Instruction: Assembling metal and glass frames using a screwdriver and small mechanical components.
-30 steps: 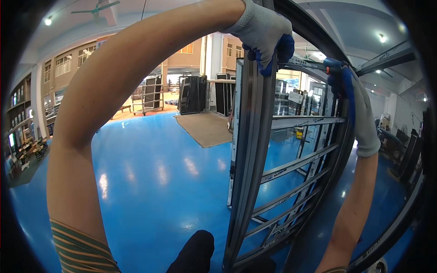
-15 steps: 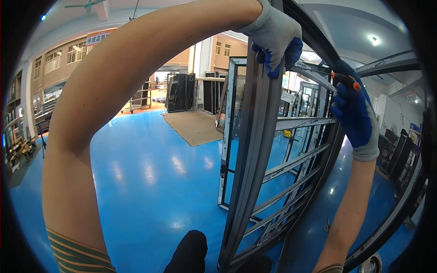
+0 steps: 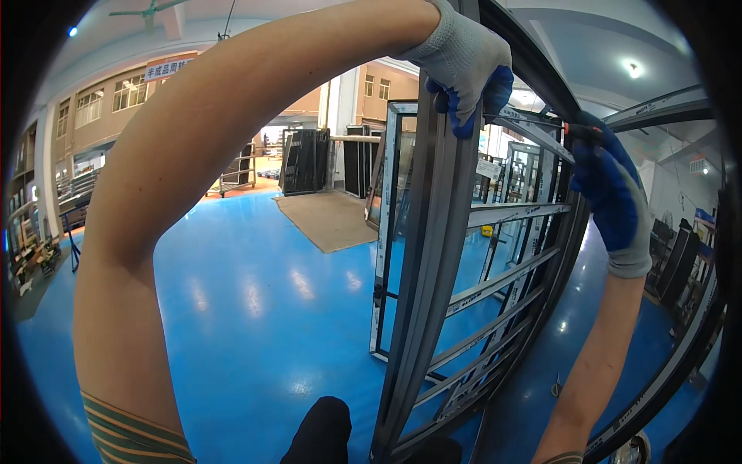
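Observation:
A dark metal window frame (image 3: 434,224) stands upright in front of me, with crossbars covered in pale printed film. My left hand (image 3: 469,66), in a grey glove with blue-coated fingers, reaches up and closes over the top of its near upright. To the right, my gloved right hand (image 3: 616,197) is wrapped around the dark handle of a screwdriver (image 3: 573,130), which has an orange collar. The thin shaft runs left toward the upright, just below my left hand. Whether its tip sits in a screw is too small to tell.
Another film-edged frame (image 3: 376,309) stands behind the upright. A brown mat (image 3: 328,220) lies on the blue floor (image 3: 255,340), and dark panels (image 3: 304,161) lean beyond it. Scissors (image 3: 556,385) lie on the floor at right. A long curved-looking frame bar (image 3: 657,387) borders the right side.
My right hand has rolled around the screwdriver's handle, and its wrist has shifted slightly right. The handle's orange end no longer shows. My left hand keeps its hold on the frame.

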`<state>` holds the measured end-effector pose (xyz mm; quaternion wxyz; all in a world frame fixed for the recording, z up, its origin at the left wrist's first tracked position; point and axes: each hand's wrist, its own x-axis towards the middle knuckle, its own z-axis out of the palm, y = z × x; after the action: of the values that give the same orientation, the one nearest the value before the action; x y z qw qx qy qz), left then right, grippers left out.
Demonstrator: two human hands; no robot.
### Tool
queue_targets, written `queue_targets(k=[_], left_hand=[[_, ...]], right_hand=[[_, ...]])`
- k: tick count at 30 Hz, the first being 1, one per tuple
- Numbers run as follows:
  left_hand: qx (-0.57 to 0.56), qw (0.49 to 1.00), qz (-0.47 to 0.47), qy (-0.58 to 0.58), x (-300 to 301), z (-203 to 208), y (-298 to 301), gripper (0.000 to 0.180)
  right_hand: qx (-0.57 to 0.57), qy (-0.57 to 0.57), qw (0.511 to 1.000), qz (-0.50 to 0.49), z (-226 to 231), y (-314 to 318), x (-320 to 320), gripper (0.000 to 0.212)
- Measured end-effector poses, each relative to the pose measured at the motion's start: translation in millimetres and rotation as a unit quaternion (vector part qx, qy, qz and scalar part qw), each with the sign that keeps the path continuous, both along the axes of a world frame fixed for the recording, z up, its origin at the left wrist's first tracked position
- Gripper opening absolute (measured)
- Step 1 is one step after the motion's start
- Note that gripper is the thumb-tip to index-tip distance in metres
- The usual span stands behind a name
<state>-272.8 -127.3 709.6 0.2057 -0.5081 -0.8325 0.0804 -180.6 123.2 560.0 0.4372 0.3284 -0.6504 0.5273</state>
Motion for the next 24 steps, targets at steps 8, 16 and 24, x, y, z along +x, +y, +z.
queue_targets(k=[8, 16, 24], left_hand=[[-0.029, 0.999, -0.007, -0.017, -1, -5, 4, 0.019], [-0.034, 0.999, -0.009, -0.007, 0, -4, 5, 0.021], [-0.033, 0.995, -0.052, -0.076, -10, -4, -2, 0.023]], right_hand=[[0.038, 0.039, 0.998, -0.016, 5, 15, 1, 0.046], [0.059, 0.053, 0.995, -0.055, -1, 21, 1, 0.045], [0.028, 0.066, 0.991, -0.114, -1, -2, 4, 0.05]])
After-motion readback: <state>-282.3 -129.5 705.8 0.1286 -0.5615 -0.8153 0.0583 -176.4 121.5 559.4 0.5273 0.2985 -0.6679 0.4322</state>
